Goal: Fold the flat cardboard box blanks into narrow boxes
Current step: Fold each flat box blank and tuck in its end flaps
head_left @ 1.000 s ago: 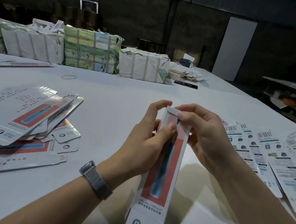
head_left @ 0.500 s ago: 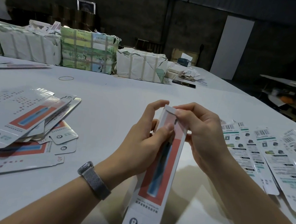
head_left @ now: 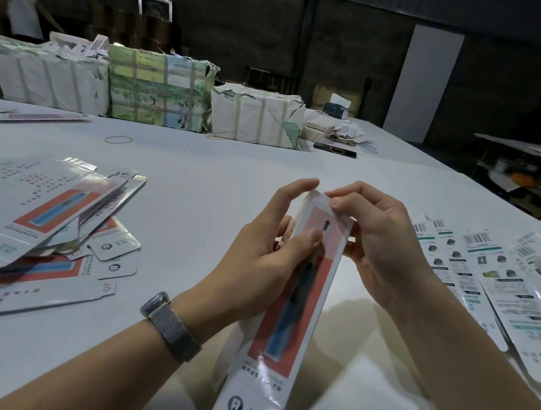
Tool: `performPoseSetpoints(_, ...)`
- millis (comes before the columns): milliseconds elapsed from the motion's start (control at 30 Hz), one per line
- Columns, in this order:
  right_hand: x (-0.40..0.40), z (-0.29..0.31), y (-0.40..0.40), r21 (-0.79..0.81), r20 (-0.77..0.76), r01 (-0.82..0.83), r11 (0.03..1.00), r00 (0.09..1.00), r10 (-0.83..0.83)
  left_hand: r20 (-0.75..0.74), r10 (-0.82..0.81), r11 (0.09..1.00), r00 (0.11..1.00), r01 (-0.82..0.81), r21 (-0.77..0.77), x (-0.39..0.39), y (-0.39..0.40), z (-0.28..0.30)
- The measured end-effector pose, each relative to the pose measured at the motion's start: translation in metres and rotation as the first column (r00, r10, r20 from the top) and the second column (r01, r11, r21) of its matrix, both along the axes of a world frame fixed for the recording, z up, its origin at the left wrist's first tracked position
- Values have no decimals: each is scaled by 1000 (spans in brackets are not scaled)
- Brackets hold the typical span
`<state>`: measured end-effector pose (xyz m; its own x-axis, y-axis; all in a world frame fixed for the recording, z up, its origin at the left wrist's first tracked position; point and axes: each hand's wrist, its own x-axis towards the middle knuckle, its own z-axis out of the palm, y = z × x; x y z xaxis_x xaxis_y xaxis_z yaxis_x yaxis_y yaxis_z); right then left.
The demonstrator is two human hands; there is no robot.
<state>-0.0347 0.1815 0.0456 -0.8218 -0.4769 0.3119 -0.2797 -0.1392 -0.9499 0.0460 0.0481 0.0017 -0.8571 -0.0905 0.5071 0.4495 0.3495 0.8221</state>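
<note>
While the far left of the white table [head_left: 197, 174] holds a loose pile of flat blanks [head_left: 30, 218], printed side up with red-and-blue panels and fanned over each other, nothing touches that pile. Behind it, along the table's far edge: strapped paper-wrapped bundles [head_left: 160, 94], a rubber band [head_left: 118, 140] lying alone on the surface, and a person in a white top [head_left: 17, 3] standing in the dim background.

Centre: left hand [head_left: 261, 265], mesh-strap watch [head_left: 170, 326] on the wrist, grips the narrow box [head_left: 298, 294] from its left side, thumb pressed on the printed front face, index finger curled up over the top corner. The box is held above the table, in front of the person, long axis running from the near edge up and away, top end tilted slightly right. Lower end is motion-blurred; a tooth logo is readable there.

Right hand [head_left: 377, 246] grasps the same box at its top end, fingertips pinching the upper edge, remaining fingers wrapped behind the right side. Whether the top flap is fully tucked I cannot tell; fingers cover it.

Right of the hands: a row of blanks face down [head_left: 498, 293], barcode and text side up, overlapping, lying flat on the table. Behind them at the far edge, a dark phone-like slab [head_left: 334, 150] and paper scraps [head_left: 344, 132].
</note>
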Motion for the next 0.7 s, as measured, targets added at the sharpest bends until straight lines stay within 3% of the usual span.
performPoseSetpoints(133,-4,0,2,38,-8,-14,999,1000,15,9,15,1000,1000,-15,14,1,0,0)
performPoseSetpoints(367,-3,-6,1,-7,-40,-94,996,995,94,47,-24,982,999,15,189,0,-8,5)
performPoseSetpoints(700,-2,-8,-1,-31,-108,-113,993,988,109,65,-92,962,994,72,264,-1,-9,4)
